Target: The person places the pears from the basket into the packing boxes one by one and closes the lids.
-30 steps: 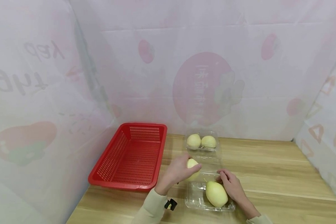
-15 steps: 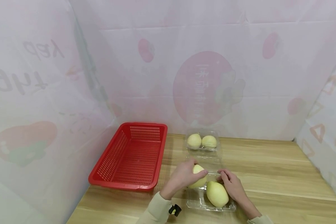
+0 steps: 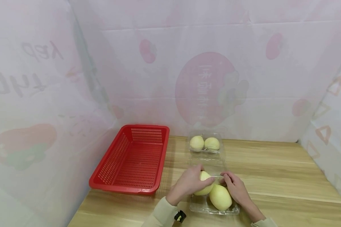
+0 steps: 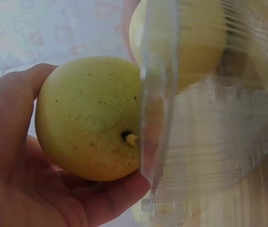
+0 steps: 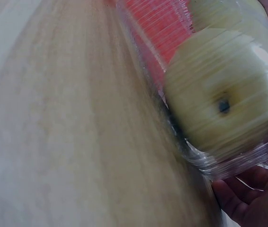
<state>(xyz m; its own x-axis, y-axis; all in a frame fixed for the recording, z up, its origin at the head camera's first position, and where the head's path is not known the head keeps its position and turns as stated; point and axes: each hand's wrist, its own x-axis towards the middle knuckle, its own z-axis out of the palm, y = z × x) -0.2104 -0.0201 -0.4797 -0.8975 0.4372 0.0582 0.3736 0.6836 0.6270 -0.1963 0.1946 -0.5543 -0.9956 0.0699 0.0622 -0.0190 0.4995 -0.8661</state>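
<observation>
My left hand [image 3: 188, 182] grips a pale yellow pear [image 3: 203, 183], fingers and thumb around its sides. In the left wrist view this speckled pear [image 4: 89, 118] shows its stem end right at the rim of a clear plastic clamshell [image 4: 160, 94]. A second pear [image 3: 220, 197] lies in the right half of that clamshell's base [image 3: 197, 208], whose lid is folded back. On the far right side my right hand [image 3: 236, 188] holds the clamshell's edge. In the right wrist view its curled fingers [image 5: 233, 198] are at the corner, below the second pear [image 5: 224, 85].
To the left stands a red perforated basket [image 3: 140, 189] with nothing in it. Another clear clamshell [image 3: 221, 143] containing two pears [image 3: 197, 143] sits at the back of the wooden table [image 3: 272, 170]. A printed curtain [image 3: 130, 78] hangs behind and along both sides.
My left hand has carried its pear right and down, from left of the clamshell to over its base, beside the second pear. My right hand has stayed at the clamshell's edge.
</observation>
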